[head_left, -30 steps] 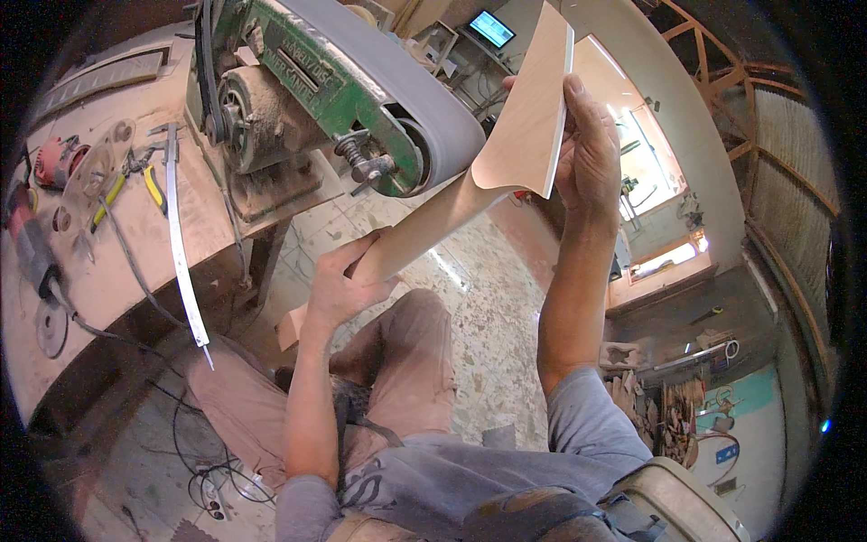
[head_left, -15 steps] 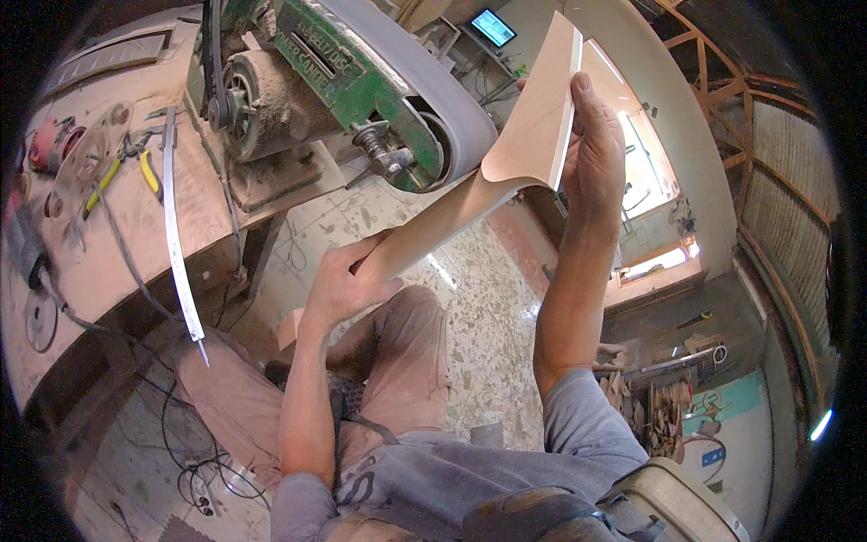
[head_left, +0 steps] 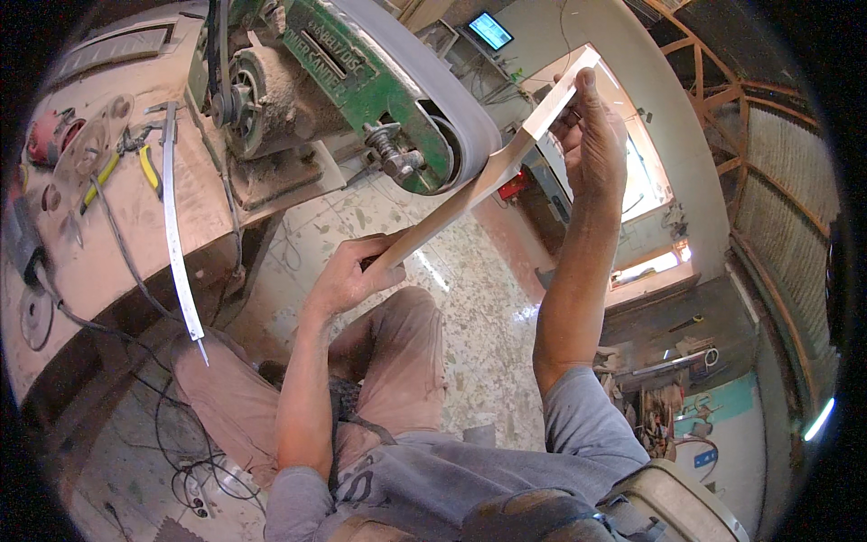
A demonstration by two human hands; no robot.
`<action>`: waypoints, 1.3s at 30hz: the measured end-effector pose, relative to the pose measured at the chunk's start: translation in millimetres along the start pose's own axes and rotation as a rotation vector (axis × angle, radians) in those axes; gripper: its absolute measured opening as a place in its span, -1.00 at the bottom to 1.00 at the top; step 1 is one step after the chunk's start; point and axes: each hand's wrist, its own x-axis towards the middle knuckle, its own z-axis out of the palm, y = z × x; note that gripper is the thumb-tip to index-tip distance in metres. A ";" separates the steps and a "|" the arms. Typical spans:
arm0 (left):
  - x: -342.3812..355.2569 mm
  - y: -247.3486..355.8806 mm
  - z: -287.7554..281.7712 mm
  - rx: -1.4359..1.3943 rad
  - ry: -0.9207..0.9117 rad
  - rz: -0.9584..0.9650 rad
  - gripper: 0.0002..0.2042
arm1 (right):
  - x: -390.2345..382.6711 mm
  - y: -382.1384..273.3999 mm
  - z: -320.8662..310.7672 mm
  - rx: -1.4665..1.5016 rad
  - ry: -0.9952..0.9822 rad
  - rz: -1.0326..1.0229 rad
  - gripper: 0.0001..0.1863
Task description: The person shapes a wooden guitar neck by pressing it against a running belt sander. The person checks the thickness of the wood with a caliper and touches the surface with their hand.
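Observation:
A pale shaped piece of wood (head_left: 442, 217) stretches slantwise between my two hands, seen mostly along its narrow edge. My left hand (head_left: 348, 275) is closed round its lower, near end. At the upper, far end my right hand (head_left: 591, 135) grips it, with the thumb lying along the edge. The middle of the wood meets the rounded nose of the grey sanding belt (head_left: 465, 122) or sits right beside it; actual contact cannot be made out. That belt runs on a green belt sander (head_left: 361, 81) with a spring and bolt on its side.
On the dusty workbench (head_left: 135, 244) at left lie yellow-handled pliers (head_left: 104, 181), a caliper and long metal rule (head_left: 176, 235), and a red power tool (head_left: 52, 135). Black cables (head_left: 194, 470) coil on the floor near my leg. A lit screen (head_left: 489, 31) stands beyond the sander.
The wood has turned from showing its broad face to showing its narrow edge, and its far end has come lower. Both hands keep their hold.

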 end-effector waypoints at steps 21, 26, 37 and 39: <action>3.9 -23.3 22.5 -0.620 -0.225 -0.172 -0.60 | -11.9 -2.6 -7.7 -0.498 0.282 -0.090 -0.36; 12.5 -15.5 61.3 -0.538 -0.340 -0.193 -0.62 | -21.5 13.8 -49.8 -0.304 0.362 -0.032 -0.41; 20.1 59.9 187.5 0.753 0.144 0.104 -0.35 | -156.6 70.3 -61.6 0.188 0.121 0.156 -0.25; 23.4 66.2 190.2 0.815 0.126 0.232 -0.39 | -150.1 70.3 -83.9 0.219 0.131 0.197 -0.26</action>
